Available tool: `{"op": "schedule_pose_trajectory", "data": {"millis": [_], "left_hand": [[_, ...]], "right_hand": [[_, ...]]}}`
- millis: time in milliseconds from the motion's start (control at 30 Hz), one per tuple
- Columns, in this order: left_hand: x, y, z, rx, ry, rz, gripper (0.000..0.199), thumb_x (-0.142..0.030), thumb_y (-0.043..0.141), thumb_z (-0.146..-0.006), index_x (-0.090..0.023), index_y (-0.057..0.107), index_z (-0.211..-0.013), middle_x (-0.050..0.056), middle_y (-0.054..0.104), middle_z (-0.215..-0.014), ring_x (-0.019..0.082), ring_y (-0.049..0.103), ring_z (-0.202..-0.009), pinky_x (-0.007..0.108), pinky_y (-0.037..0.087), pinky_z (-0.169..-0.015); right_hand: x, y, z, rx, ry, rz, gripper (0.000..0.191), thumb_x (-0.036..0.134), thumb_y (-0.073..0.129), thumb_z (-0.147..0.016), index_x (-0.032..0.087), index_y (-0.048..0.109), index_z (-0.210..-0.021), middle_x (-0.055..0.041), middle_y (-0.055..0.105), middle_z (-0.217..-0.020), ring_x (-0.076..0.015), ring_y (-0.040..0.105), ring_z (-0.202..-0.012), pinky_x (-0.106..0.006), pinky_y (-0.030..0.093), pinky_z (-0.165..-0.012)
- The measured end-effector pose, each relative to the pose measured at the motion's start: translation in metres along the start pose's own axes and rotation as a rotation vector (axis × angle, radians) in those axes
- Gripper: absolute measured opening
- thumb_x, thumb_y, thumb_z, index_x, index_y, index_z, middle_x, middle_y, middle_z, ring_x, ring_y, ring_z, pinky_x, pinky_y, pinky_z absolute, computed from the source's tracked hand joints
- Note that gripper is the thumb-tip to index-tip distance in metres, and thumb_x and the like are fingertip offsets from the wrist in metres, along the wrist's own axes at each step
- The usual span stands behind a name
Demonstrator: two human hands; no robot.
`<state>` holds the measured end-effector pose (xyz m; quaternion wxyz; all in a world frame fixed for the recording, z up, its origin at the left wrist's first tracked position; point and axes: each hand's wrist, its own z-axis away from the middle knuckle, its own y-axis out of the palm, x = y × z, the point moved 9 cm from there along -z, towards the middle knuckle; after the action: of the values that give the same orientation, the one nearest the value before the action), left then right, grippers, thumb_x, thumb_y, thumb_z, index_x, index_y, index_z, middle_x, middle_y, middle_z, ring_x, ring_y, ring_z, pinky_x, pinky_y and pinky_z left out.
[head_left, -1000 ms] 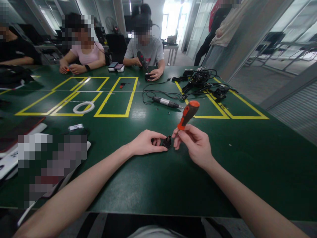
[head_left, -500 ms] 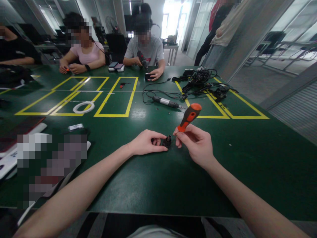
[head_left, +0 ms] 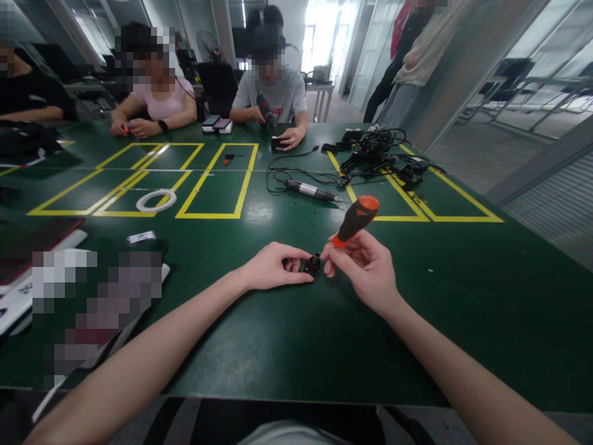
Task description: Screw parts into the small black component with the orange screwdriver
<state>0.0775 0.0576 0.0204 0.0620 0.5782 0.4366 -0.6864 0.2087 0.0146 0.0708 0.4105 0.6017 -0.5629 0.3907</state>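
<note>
My left hand [head_left: 273,267] rests on the green table, its thumb and forefinger closed round a small dark round part [head_left: 313,266]. A short upright metal-tipped tube stands up from that part. Just to the right, my right hand [head_left: 368,266] grips a screwdriver [head_left: 356,220] with an orange and black handle. The handle tilts up and to the right, while the lower end points down toward the dark part. The screwdriver's tip is hidden by my fingers or too small to make out, so I cannot tell whether it touches the part.
Beyond my hands lies a corded electric screwdriver [head_left: 311,190]. A tangle of black cables [head_left: 377,151] is at the back right, a white ring [head_left: 156,199] at left. Phone-like devices [head_left: 41,278] cover the near left. Across the table, a person [head_left: 271,93] holds a power driver.
The screwdriver's handle has turned a little and leans slightly farther right. My right fingers have shifted slightly; my left hand stays on the dark part.
</note>
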Motion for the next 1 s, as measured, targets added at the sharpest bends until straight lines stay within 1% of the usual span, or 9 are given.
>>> {"op": "schedule_pose_trajectory", "data": {"millis": [233,367,500,600,700,833,900,1000], "left_hand": [[-0.0025,-0.0002,0.0002,0.005,0.008,-0.010,0.032,-0.039,0.079,-0.082,-0.012,0.077,-0.098,-0.004,0.060,-0.066,0.008,0.046,-0.059,0.022,0.038,-0.061],[-0.0025,-0.0007,0.0000,0.002,0.015,-0.012,0.031,-0.039,0.080,-0.082,-0.012,0.077,-0.096,-0.005,0.060,-0.065,0.008,0.046,-0.059,0.021,0.038,-0.060],[-0.0007,0.0000,-0.0003,0.001,0.009,-0.006,0.031,-0.040,0.080,-0.082,-0.011,0.076,-0.095,-0.006,0.058,-0.064,0.007,0.046,-0.058,0.020,0.039,-0.061],[0.0003,0.0000,-0.0002,-0.003,0.003,-0.001,0.032,-0.039,0.080,-0.081,-0.011,0.076,-0.097,-0.006,0.059,-0.064,0.007,0.046,-0.058,0.021,0.039,-0.061],[0.0000,-0.0005,0.0001,-0.005,0.006,-0.006,0.036,-0.040,0.080,-0.081,-0.010,0.077,-0.100,-0.005,0.059,-0.065,0.008,0.047,-0.059,0.021,0.039,-0.061],[0.0001,-0.0010,0.0002,-0.003,0.000,-0.016,0.040,-0.040,0.080,-0.081,-0.012,0.077,-0.110,-0.005,0.061,-0.066,0.008,0.048,-0.059,0.020,0.040,-0.061],[0.0000,-0.0006,0.0000,0.004,-0.001,-0.021,0.039,-0.040,0.080,-0.081,-0.013,0.077,-0.110,-0.004,0.061,-0.067,0.008,0.049,-0.060,0.020,0.040,-0.061],[-0.0001,-0.0003,-0.0002,0.008,0.003,-0.022,0.036,-0.039,0.080,-0.082,-0.013,0.078,-0.106,-0.004,0.062,-0.068,0.008,0.050,-0.061,0.020,0.040,-0.061]], "right_hand": [[-0.0028,-0.0029,-0.0015,-0.001,0.011,0.062,0.027,0.045,0.078,-0.087,0.019,0.068,-0.085,-0.0035,0.075,-0.075,-0.0131,0.066,-0.055,-0.027,0.058,-0.053],[-0.0019,-0.0014,-0.0025,0.006,-0.008,0.037,0.026,0.044,0.077,-0.088,0.019,0.070,-0.084,-0.0027,0.073,-0.075,-0.0124,0.065,-0.053,-0.026,0.057,-0.051],[-0.0039,0.0001,-0.0031,0.013,0.004,-0.016,0.028,0.047,0.076,-0.089,0.019,0.070,-0.087,-0.0019,0.073,-0.071,-0.0119,0.064,-0.051,-0.026,0.056,-0.050],[-0.0057,-0.0001,-0.0023,0.014,0.025,-0.039,0.030,0.048,0.079,-0.086,0.020,0.068,-0.090,-0.0013,0.073,-0.072,-0.0116,0.064,-0.052,-0.025,0.056,-0.051],[-0.0064,-0.0004,-0.0011,0.009,0.042,-0.019,0.032,0.046,0.084,-0.081,0.020,0.065,-0.088,-0.0007,0.073,-0.072,-0.0116,0.064,-0.052,-0.024,0.056,-0.051],[-0.0045,0.0005,-0.0014,0.018,0.036,0.039,0.031,0.047,0.081,-0.083,0.020,0.066,-0.083,-0.0026,0.073,-0.075,-0.0119,0.062,-0.053,-0.026,0.056,-0.052],[-0.0027,-0.0005,-0.0023,0.011,0.021,0.055,0.030,0.047,0.081,-0.083,0.020,0.068,-0.084,-0.0027,0.072,-0.077,-0.0118,0.061,-0.054,-0.026,0.055,-0.051],[0.0001,-0.0022,-0.0033,-0.001,-0.011,0.062,0.030,0.048,0.079,-0.084,0.020,0.070,-0.083,-0.0013,0.068,-0.074,-0.0114,0.060,-0.053,-0.026,0.053,-0.050]]}}
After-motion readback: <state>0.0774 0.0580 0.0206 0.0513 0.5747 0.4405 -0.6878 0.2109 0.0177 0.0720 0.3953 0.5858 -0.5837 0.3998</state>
